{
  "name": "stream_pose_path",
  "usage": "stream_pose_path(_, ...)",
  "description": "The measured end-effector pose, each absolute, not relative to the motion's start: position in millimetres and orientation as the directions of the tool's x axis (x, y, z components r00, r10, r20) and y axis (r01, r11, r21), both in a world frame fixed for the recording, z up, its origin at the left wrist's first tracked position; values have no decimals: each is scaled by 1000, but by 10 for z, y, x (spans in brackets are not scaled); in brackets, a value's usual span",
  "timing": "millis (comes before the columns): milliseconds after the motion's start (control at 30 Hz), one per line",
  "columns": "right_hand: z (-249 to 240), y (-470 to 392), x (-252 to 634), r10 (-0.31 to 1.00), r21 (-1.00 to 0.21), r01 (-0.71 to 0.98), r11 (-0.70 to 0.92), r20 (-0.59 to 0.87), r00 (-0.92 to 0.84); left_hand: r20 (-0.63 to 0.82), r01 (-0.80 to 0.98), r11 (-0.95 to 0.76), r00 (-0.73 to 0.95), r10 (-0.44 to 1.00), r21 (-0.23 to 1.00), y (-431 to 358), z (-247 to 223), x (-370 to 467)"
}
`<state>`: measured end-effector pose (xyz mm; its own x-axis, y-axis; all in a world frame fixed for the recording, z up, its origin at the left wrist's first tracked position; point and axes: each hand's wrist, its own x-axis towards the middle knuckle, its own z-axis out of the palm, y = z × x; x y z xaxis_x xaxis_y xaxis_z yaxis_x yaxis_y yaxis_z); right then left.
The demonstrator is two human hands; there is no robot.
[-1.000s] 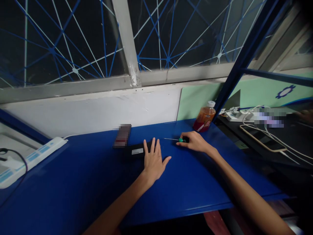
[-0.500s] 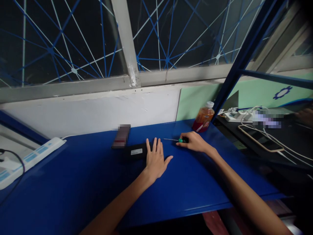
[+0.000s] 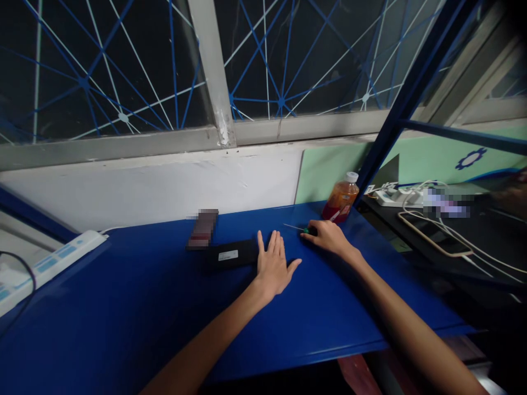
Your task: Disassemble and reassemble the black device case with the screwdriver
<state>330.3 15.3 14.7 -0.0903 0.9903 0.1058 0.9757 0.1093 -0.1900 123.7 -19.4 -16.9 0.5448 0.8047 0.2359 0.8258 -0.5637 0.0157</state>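
A black flat case-like object (image 3: 244,257) with a white label lies on the blue table (image 3: 123,307). My left hand (image 3: 274,266) is spread out flat at its right end, covering part of that end; whether the fingers press on it I cannot tell. My right hand (image 3: 327,236) is closed round the green and black handle of a thin screwdriver (image 3: 305,230), whose metal shaft points left, just right of my left fingers. Behind the black object, to its left, is a dark, partly blurred-out flat item (image 3: 203,229).
A bottle of red-orange drink (image 3: 341,198) stands at the back right. At the left edge lies a white power strip (image 3: 53,269) with a cable. On the dark desk to the right are a phone (image 3: 434,235) and white cables. A blue metal post (image 3: 395,120) rises behind the bottle.
My left hand has slid right along the black object, uncovering more of it. The screwdriver in my right hand has shifted slightly right, its tip a little higher.
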Motion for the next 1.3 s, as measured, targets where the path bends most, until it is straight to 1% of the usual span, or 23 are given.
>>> stream_pose_path(167, 88, 136, 3251, 985, -146, 979, 143, 113, -127, 223, 825, -563, 542, 811, 43, -197, -152, 1293)
stream_pose_path(233, 73, 124, 3226, 980, -112, 978, 174, 112, -162, 247, 828, -558, 530, 811, 58, -216, -98, 1232)
stream_pose_path(367, 77, 104, 3190, 970, -66, 972, 224, 111, -216, 322, 808, -588, 546, 774, 43, -235, 87, 862)
stream_pose_path(467, 96, 99, 3187, 968, -81, 968, 236, 111, -226, 318, 790, -610, 566, 760, 53, -197, 188, 396)
stream_pose_path(567, 105, 103, 3194, 970, -122, 966, 228, 115, -214, 239, 777, -626, 598, 765, 60, -135, 178, -75)
stream_pose_path(667, 102, 113, 3195, 975, -170, 963, 208, 116, -190, 182, 760, -650, 635, 751, 30, -90, 93, -382)
stream_pose_path(733, 100, 120, 3193, 975, -196, 959, 206, 120, -185, 176, 753, -658, 646, 743, 10, -70, 40, -461)
stream_pose_path(867, 103, 137, 3207, 974, -224, 951, 211, 133, -185, 221, 738, -674, 657, 721, 6, -18, 4, -418)
stream_pose_path(1000, 139, 144, 3196, 965, -212, 950, 228, 180, -191, 253, 716, -698, 675, 693, 1, 41, -8, -269)
stream_pose_path(1133, 229, 122, 2979, 926, -170, 936, 309, 277, -255, 296, 733, -679, 655, 695, -29, 75, -49, -121)
stream_pose_path(1300, 283, 93, 2485, 829, -175, 834, 523, 330, -451, 378, 781, -622, 591, 712, -49, -6, -123, -113)
